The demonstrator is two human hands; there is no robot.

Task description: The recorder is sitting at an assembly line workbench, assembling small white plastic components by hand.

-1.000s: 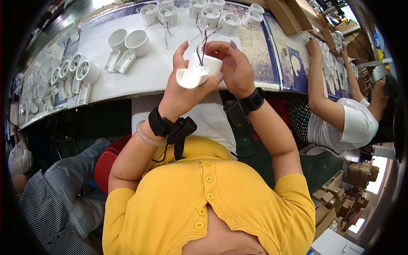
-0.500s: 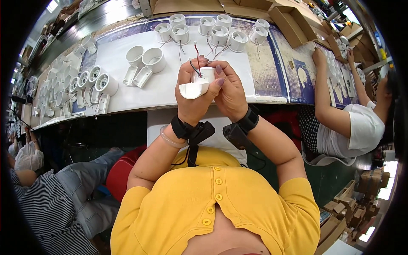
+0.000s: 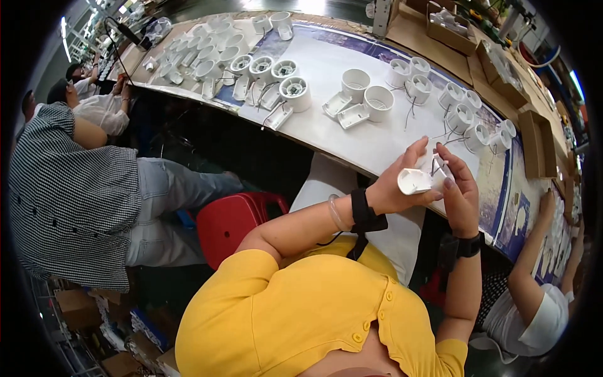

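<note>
Between my two hands, just over the near edge of the table, is a white plastic housing (image 3: 414,181) with an open, rounded hollow end facing me and thin dark wires at its other end. My left hand (image 3: 391,187) is closed round its left side, thumb and fingers on either side. My right hand (image 3: 463,198) grips the wired end, with its thumb against the housing and its fingers curved behind. Beyond my hands stand white cups (image 3: 379,103) with open white trays (image 3: 353,116) beside them. Farther right are several white cups with wires and blade-like inserts (image 3: 460,117).
At the left, several white cups with round inserts (image 3: 294,93) stand near the table (image 3: 314,135) edge, before many more white parts. Cardboard boxes (image 3: 537,144) line the far right. A person in white (image 3: 527,314) works at my right; another in checks (image 3: 88,195) is left, near a red stool (image 3: 232,226).
The view has swung left, so the table and my hands appear farther right. My hands still hold the housing, now tilted differently, its wires less upright and my right fingers more spread.
</note>
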